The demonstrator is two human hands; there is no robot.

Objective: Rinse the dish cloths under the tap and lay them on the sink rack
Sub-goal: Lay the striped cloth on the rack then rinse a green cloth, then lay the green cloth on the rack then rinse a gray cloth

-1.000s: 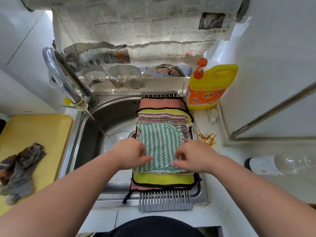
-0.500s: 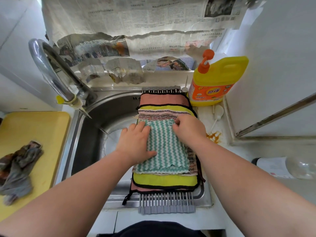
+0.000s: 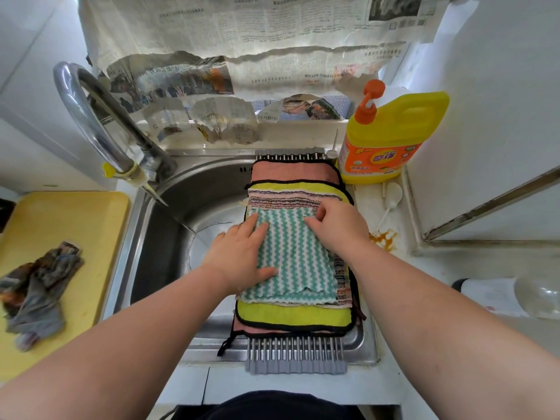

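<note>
Okay, green zigzag cloth [image 3: 292, 256] lies topmost on cloth stack [image 3: 291, 316] on rack [image 3: 295, 356] across sink [image 3: 194, 192]. My left hand [image 3: 239, 256] flat, fingers straight, pressing its 9 o'clock edge. My right hand [image 3: 336, 225] at 1 o'clock corner, fingers bent, tips on cloth; pinching or not, can't tell. Tap [image 3: 91, 116] at 10 o'clock, soap bottle [image 3: 391, 137] at 1.

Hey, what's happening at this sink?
A person is laying dish cloths on the rack across the sink. The left hand lies flat on a green zigzag cloth, and the right hand touches its far corner. It tops a striped cloth, a yellow cloth and a pink cloth. The tap runs thinly. A crumpled grey cloth waits on the yellow board.
</note>
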